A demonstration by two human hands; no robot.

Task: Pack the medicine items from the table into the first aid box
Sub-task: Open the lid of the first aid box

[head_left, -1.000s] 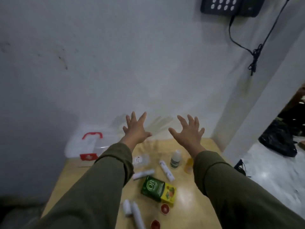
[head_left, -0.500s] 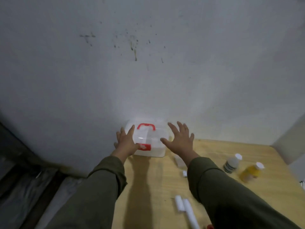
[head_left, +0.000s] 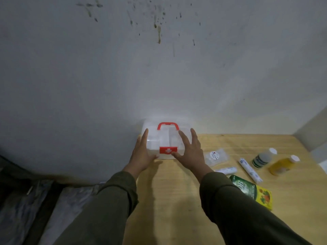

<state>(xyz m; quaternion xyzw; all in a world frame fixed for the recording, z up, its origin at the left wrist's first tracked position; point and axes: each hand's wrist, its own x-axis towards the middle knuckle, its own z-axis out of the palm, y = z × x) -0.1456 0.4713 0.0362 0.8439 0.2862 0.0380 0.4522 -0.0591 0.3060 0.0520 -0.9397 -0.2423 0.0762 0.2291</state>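
From the head view, we see the first aid box [head_left: 167, 142] sitting at the far edge of the desk [head_left: 177, 200], pushed up near the wall [head_left: 159, 76]. It is clear plastic with a red handle [head_left: 168, 125] on top and a red clasp [head_left: 168, 150] with a white cross on the side that faces us. The lid looks shut. Our left hand [head_left: 141, 154] is on the left side of the box, with the fingers spread wide and flat and the thumb by the bottom front edge. Our right hand [head_left: 190, 152] is on the right side, also spread wide, with the fingers lying over the lid and the thumb close to the clasp. Neither hand is wrapped tight around anything; they cup the box from both sides, and we cannot tell how hard they press. The box sits right between the two hands, and its long side runs from the one to the other, so both hands are just as near. The clasp lies between our two thumbs, a bit closer to the right one. We think the next job is to open that clasp and lift the lid. The medicine things are all off to the right of our right hand: a small clear packet [head_left: 216, 156], two white tubes [head_left: 249, 169], a white bottle [head_left: 263, 158], a yellow bottle [head_left: 283, 164] and a green and yellow carton [head_left: 253, 191]. Nothing looks packed yet.
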